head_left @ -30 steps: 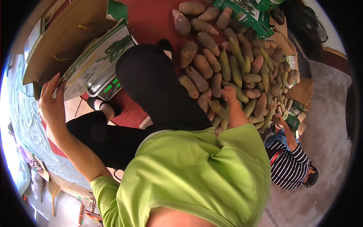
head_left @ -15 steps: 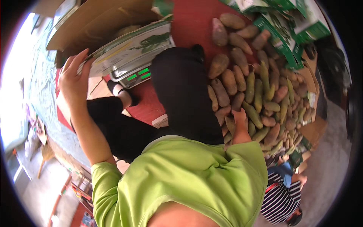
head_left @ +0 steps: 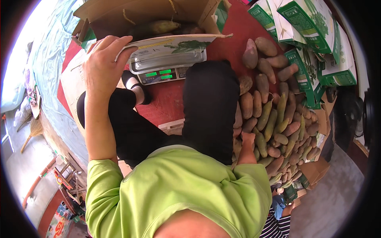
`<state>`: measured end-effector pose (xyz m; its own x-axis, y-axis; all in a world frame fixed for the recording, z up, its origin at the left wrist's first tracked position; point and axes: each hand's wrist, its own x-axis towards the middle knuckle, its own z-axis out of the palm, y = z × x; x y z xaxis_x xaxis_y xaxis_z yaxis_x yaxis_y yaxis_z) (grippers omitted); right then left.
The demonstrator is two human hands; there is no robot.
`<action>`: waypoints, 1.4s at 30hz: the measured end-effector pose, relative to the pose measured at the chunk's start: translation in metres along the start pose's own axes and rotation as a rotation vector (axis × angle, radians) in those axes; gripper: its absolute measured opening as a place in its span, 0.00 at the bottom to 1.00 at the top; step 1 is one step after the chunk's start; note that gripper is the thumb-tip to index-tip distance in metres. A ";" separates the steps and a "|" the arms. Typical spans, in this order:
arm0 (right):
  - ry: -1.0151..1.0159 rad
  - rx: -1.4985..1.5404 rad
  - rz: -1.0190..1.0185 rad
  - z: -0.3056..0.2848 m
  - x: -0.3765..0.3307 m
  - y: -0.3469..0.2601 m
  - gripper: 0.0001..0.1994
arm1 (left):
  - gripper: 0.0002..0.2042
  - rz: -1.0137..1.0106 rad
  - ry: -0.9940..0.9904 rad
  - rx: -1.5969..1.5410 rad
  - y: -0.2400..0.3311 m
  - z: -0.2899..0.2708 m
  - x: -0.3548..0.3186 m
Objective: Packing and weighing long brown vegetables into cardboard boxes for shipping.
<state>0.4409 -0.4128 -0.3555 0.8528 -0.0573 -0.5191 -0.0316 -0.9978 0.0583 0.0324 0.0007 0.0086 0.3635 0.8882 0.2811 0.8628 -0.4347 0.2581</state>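
Observation:
My left hand (head_left: 104,66) grips the printed flap of an open brown carton (head_left: 158,16) that rests on a digital scale (head_left: 166,69) with a green lit display. Inside the carton lie a few oblong brown and green fruits (head_left: 158,27). My right hand (head_left: 249,138) reaches down past my black-trousered knee into a big pile of the same oblong fruits (head_left: 274,119) on the red floor. Its fingers are hidden among them, so its hold is unclear.
Flat green-and-white cartons (head_left: 317,35) are stacked at the upper right. A person in a striped shirt (head_left: 279,224) crouches at the lower right beside small brown boxes (head_left: 313,172). A blue tarp (head_left: 51,63) runs along the left, with a broom (head_left: 29,129) beyond.
The view has swung so the carton's inside and the scale sit near the top centre. My left hand keeps its hold on the flap and my right stays in the pile.

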 end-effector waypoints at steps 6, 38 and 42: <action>-0.019 -0.083 -0.051 -0.027 -0.014 -0.018 0.29 | 0.10 0.077 0.024 -0.031 -0.005 -0.008 -0.003; -0.615 0.371 -1.731 -0.279 -0.360 -0.425 0.20 | 0.08 0.152 -0.019 -0.174 -0.025 -0.011 -0.003; -0.475 0.274 -1.687 -0.233 -0.383 -0.440 0.21 | 0.09 0.113 -0.030 -0.157 -0.025 -0.010 -0.002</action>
<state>0.2491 0.0563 0.0164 -0.1613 0.9861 -0.0406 0.5174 0.0494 -0.8543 0.0066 0.0085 0.0108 0.4675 0.8353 0.2894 0.7511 -0.5480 0.3682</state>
